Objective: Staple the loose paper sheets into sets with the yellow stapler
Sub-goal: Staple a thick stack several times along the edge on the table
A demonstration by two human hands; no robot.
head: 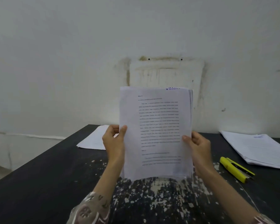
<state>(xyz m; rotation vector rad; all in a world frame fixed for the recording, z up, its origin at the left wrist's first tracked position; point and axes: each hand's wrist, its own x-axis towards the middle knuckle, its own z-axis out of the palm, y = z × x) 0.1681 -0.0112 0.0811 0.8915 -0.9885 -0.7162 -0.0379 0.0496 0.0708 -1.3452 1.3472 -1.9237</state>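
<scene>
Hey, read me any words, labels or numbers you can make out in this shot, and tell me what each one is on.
Held sheets: black printed paragraphs and headings, too blurred to read.
Purple mark at their top edge: cut off, unreadable.
Right paper stack: bluish mark, too small.
Yellow stapler: no readable label.

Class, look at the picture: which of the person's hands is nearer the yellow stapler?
Right. The right hand grips the held sheets' right edge, just left of the stapler on the table. The left hand grips their left edge, farther away.
</scene>
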